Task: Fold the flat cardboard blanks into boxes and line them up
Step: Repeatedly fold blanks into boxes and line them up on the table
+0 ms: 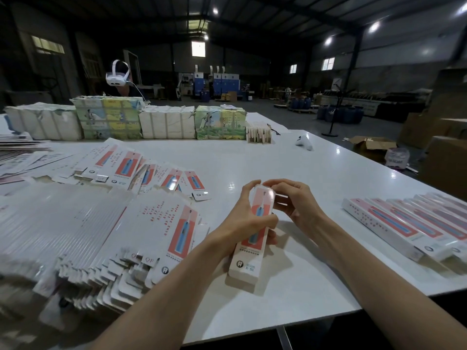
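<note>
1. At the white surface (278, 160), I am gripping a half-made box (249, 263) round its middle with my left hand (249, 218), fingers and thumb wrapped about it. The box is sitting right in front of me, its near end on or just over the surface; I cannot tell which.
2. My right hand (295, 200) is pinching the box's far end, fingertips curled on the top flap. I judge that I am tucking that flap shut.
3. To my right, a row (404, 228) of finished boxes is lying side by side, touching. That share of the job looks done.
4. To my left, a thick stack of flat blanks (151, 231) is waiting, with more fanned out beyond it. By my reckoning, most of the folding is left.
5. Wrapped bundles (166, 125) are standing along the far edge.
</note>
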Tool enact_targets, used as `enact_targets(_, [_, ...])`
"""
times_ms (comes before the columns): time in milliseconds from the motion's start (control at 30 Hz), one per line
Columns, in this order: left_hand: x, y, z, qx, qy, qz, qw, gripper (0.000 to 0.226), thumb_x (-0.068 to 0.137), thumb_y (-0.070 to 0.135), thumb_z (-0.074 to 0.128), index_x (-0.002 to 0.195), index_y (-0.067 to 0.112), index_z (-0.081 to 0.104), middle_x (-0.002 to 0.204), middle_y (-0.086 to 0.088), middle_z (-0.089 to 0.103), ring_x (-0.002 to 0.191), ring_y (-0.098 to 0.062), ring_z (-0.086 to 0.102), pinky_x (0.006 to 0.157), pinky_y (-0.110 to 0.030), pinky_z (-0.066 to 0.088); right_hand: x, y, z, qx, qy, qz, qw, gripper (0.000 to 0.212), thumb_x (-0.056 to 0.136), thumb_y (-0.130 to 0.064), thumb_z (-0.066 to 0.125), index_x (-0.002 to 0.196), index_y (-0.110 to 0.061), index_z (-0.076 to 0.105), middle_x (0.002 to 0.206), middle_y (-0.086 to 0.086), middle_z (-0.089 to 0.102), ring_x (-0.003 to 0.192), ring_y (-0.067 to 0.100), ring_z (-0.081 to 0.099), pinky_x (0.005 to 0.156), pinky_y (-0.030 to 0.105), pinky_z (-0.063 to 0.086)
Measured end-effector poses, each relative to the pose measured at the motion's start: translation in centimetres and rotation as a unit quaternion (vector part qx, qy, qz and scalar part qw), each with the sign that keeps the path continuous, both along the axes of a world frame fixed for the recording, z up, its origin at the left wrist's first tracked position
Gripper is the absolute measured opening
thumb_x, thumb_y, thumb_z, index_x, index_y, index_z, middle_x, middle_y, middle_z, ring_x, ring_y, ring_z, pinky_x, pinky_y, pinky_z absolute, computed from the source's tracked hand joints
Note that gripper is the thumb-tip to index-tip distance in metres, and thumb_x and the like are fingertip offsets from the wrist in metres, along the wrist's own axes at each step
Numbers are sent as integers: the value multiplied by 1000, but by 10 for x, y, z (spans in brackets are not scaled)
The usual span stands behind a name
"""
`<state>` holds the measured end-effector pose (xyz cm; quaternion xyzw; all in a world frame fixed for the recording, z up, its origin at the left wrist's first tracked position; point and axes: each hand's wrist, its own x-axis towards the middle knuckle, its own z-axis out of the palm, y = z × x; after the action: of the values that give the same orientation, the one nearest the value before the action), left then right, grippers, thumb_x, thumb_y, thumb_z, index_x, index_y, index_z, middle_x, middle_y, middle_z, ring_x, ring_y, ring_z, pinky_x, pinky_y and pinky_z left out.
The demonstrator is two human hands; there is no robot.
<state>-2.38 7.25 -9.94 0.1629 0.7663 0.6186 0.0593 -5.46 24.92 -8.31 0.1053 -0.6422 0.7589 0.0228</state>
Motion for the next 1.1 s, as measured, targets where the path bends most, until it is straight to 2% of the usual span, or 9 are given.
enact_targets(167, [0,-3,1,66,-21,23,997,92,82,19,82,140,58,24,119,-14,62,74,-27,80,61,-28,62,4,-9,-1,-12,14,24,1000,23,99,-11,64,120,-7,74,113,21,76,107,35,75,92,41,63])
enact_targets(300, [-1,-5,2,81,-39,47,995,89,84,18,84,139,56,25,115,-15,65,77,-27,80,62,-29,63,8,-11,-5,42,58,16,997,22,100,-18,71,121,-13,74,114,12,79,107,30,76,87,33,63])
enact_targets(467, [0,-8,2,70,-45,40,996,87,84,14,83,139,51,26,112,-15,67,76,-25,80,60,-27,61,7,-11,-6,72,105,2,992,13,96,-24,76,107,-17,80,110,9,79,107,29,77,90,35,63])
enact_targets(600, [0,-7,3,53,-38,45,997,85,86,16,83,140,49,27,112,-14,67,75,-21,80,58,-23,60,7,-10,-7,78,116,-3,990,17,95,-27,77,106,-15,79,109,9,79,106,30,77,89,34,63])
enact_targets(767, [0,-7,4,82,-55,47,994,92,85,16,85,142,54,22,118,-13,64,83,-26,80,66,-29,63,8,-12,-8,67,103,0,992,17,99,-27,73,113,-18,78,113,6,78,107,28,76,87,32,63])
enact_targets(867, [-1,-5,5,115,-104,60,986,99,83,24,89,149,51,19,125,-11,66,99,-32,77,85,-44,66,10,-15,-10,87,97,-24,991,26,103,-29,68,129,-22,69,121,-1,76,110,21,75,86,30,63])
enact_targets(967, [-2,-6,6,173,-153,65,971,74,87,31,85,146,25,42,113,-14,76,95,-32,79,88,-48,64,9,-16,-9,168,139,-65,974,29,106,-24,63,134,-17,59,128,1,69,109,18,73,87,30,63])
enact_targets(1033, [0,-8,11,230,-187,65,953,51,93,40,75,134,18,55,100,-14,78,86,-29,79,83,-46,64,9,-16,-9,219,172,-75,958,24,108,-23,59,132,-17,57,125,3,66,103,18,73,85,30,62])
enact_targets(1100, [2,-10,13,276,-196,62,939,37,99,46,64,119,15,62,89,-12,77,80,-26,77,86,-48,62,12,-20,-11,254,192,-69,946,22,110,-28,54,130,-19,60,122,1,66,101,15,72,85,28,61])
